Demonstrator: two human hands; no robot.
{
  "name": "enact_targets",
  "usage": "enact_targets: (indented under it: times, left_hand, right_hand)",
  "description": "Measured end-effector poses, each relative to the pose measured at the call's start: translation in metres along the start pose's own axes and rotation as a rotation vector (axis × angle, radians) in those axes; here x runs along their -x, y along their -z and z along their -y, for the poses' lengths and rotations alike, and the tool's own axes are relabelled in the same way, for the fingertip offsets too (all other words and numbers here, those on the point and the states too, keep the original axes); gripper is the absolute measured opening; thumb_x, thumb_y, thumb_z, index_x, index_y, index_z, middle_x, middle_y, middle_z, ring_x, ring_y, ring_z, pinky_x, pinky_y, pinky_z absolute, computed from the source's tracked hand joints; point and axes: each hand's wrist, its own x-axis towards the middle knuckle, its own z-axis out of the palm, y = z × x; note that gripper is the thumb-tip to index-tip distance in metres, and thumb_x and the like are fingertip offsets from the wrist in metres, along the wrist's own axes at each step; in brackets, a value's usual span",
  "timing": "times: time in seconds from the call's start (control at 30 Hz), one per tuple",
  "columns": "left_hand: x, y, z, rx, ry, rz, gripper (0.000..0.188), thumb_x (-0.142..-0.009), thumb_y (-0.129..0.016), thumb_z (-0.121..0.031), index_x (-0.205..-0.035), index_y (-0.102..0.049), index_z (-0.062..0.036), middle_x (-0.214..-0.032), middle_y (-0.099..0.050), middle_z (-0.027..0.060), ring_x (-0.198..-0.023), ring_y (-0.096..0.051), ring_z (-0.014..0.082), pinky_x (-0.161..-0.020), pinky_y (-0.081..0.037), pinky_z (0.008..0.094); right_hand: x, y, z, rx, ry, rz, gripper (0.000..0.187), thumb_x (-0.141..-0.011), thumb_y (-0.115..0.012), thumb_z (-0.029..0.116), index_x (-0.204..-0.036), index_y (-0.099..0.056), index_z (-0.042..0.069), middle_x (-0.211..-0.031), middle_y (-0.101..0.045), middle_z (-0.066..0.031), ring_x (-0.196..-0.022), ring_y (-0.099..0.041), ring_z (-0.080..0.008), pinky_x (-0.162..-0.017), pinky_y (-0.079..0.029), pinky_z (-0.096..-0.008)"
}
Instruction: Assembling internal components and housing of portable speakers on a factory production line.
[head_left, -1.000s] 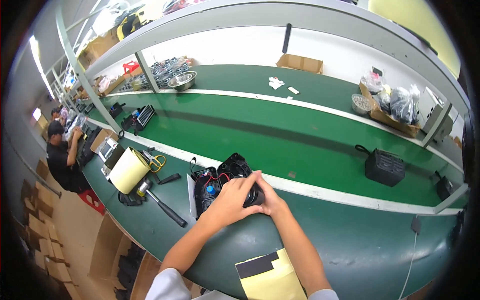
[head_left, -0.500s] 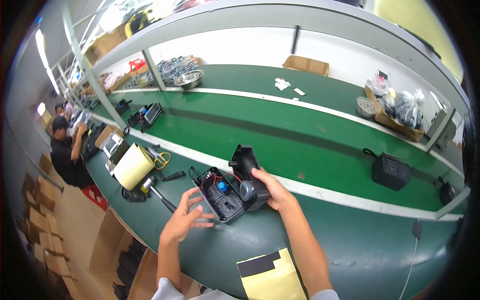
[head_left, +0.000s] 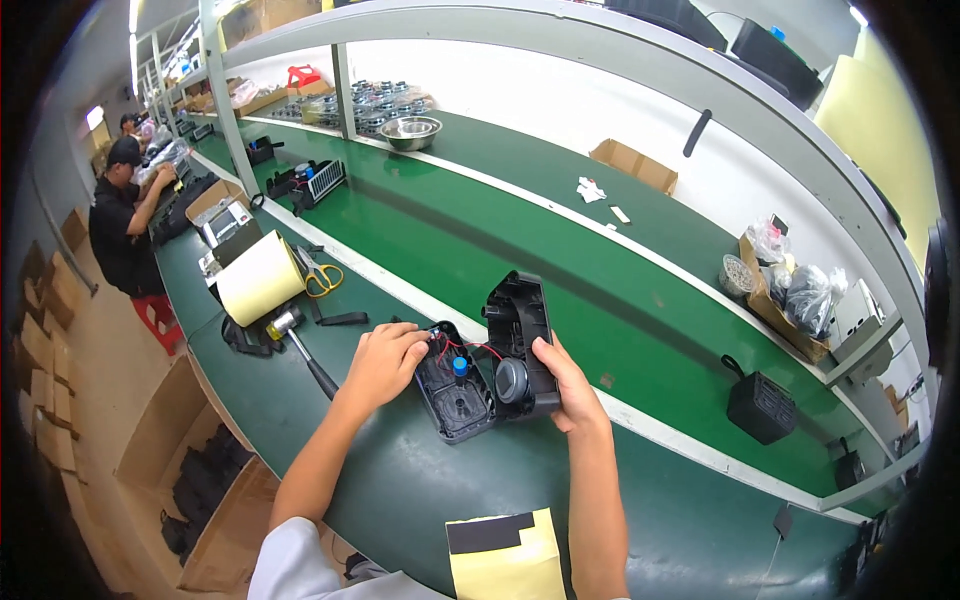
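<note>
An opened black speaker case lies on the green bench in front of me, its two halves joined by thin red wires. The tray-like half (head_left: pixel 463 407) rests on the bench, with a blue cylindrical part (head_left: pixel 460 367) standing inside. My left hand (head_left: pixel 388 362) is closed over its upper left corner, where the fingertips partly hide the wiring. The other half (head_left: pixel 533 315), fitted with a round speaker driver (head_left: pixel 511 381), is held upright and tilted by my right hand (head_left: pixel 573 388), thumb on its edge and fingers hidden behind.
A hammer (head_left: pixel 305 357), yellow-handled scissors (head_left: pixel 320 278) and a yellow paper roll (head_left: pixel 258 280) lie to the left. Yellow paper (head_left: pixel 510 565) lies near me. Beyond a white rail (head_left: pixel 640 418), a finished-looking black speaker (head_left: pixel 762 407) sits on the green belt. A co-worker (head_left: pixel 125 215) sits far left.
My left hand has gone from open beside the lower half to closed on its upper left corner. My right hand has turned the other half more upright. The view has shifted.
</note>
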Motion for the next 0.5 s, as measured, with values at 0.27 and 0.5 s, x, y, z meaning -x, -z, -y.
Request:
enact_targets:
  times: [0.27,0.5]
  left_hand:
    - [-0.064,0.016,-0.014,0.018,0.142,0.188,0.02,-0.078,-0.08,-0.022,-0.085,-0.072,-0.0053,-0.09,-0.073,0.0168,-0.092,-0.068,0.0369,-0.083,-0.054,0.0458]
    - [-0.077,-0.001,0.013,-0.179,-0.058,0.329,0.013,-0.075,-0.077,-0.017,-0.079,-0.071,-0.0061,-0.107,-0.072,0.0142,-0.103,-0.066,0.0355,-0.093,-0.053,0.0434]
  right_hand:
    - [-0.004,0.006,-0.003,-0.004,0.068,-0.045,0.066,-0.099,-0.062,0.036,-0.154,-0.038,0.008,-0.133,-0.06,-0.0068,-0.112,-0.063,-0.0156,-0.095,-0.053,-0.0325]
    - [-0.009,0.008,-0.012,-0.033,0.123,-0.022,0.065,-0.1,-0.06,0.036,-0.154,-0.038,0.008,-0.138,-0.058,-0.0071,-0.119,-0.059,-0.0171,-0.102,-0.048,-0.0337]
